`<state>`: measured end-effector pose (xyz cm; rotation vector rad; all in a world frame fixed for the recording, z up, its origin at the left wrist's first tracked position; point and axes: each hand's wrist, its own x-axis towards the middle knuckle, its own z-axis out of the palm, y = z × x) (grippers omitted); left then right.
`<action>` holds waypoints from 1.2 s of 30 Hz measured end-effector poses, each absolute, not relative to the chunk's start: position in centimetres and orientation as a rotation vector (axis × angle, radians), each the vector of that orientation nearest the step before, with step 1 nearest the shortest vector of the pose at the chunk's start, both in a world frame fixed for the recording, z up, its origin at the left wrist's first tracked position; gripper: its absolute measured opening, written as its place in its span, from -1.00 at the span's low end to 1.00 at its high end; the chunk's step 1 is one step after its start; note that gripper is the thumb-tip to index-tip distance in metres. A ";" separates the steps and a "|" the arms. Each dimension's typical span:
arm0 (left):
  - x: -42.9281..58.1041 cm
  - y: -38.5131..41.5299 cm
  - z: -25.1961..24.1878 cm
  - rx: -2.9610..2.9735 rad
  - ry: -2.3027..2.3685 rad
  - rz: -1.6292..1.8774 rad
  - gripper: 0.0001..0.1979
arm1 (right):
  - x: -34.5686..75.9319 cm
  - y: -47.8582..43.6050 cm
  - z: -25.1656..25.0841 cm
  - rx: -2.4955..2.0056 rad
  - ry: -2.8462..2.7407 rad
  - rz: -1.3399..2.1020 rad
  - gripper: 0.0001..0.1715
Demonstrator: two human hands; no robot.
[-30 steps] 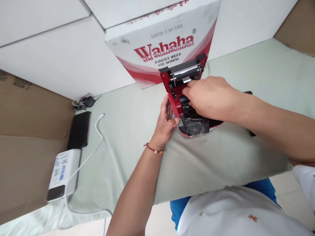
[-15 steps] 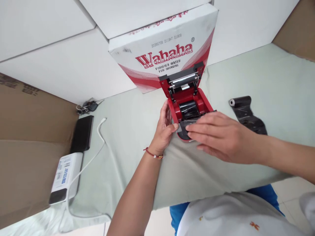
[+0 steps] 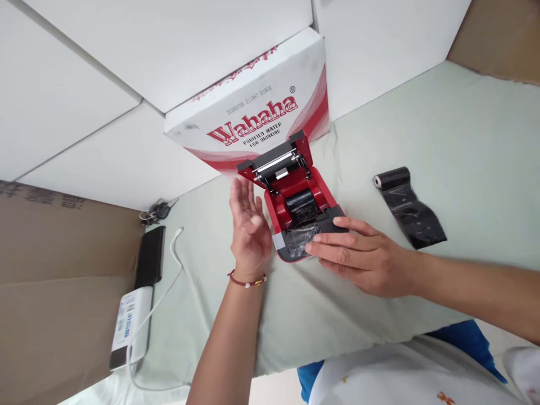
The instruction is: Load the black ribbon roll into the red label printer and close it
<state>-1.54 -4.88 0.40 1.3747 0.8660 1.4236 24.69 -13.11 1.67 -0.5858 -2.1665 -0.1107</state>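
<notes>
A small red printer point(image 3: 276, 211), which looks like a label printer, stands with its lid raised, showing a roller point(image 3: 276, 164). Inside it lies a roll of black film point(image 3: 302, 203), whose shiny loose end point(image 3: 298, 239) spreads over the dark front edge. My right hand point(image 3: 371, 259) is on the printer's front right corner, fingertips pressing on the film's end and the edge; its thumb is hidden. Just left of the printer, my left hand point(image 3: 252, 230) is open and empty, fingers spread, palm turned up. A second black film roll point(image 3: 392, 179) lies partly unrolled to the right.
A white and red Wahaha carton point(image 3: 253, 121) stands behind the printer against white panels. At left lie keys point(image 3: 157, 212), a black phone-like slab point(image 3: 150, 257), a white box-shaped device point(image 3: 131, 326) and a white cable point(image 3: 174, 247). Brown cardboard point(image 3: 63, 292) borders the green cloth point(image 3: 476, 169).
My left hand has let go of the printer's left side and the film, and opened. My right hand stays at the front. The camera view has shifted.
</notes>
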 end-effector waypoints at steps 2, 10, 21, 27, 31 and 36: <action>-1.3 -4.0 1.4 1.350 0.911 1.457 -0.41 | 24.8 -13.3 1.6 -0.590 -2.151 -0.085 -0.77; 0.1 -5.9 1.9 1.391 0.982 1.631 -0.45 | 24.8 -13.4 2.0 -0.621 -2.119 -0.044 -0.76; -0.5 -6.4 0.0 1.756 0.939 1.749 -0.46 | 24.4 -13.6 1.5 -0.704 -2.070 0.085 -0.57; -1.6 -6.4 -0.1 1.949 0.922 1.574 -0.77 | 24.3 -13.5 1.8 -0.700 -2.040 0.087 -0.62; -1.5 -6.8 -0.6 1.866 0.900 1.478 -0.60 | 24.4 -13.5 1.7 -0.685 -2.066 0.069 -0.55; -0.9 -7.3 -1.5 1.603 0.867 1.358 -0.13 | 24.4 -13.5 1.5 -0.697 -2.059 0.086 -0.51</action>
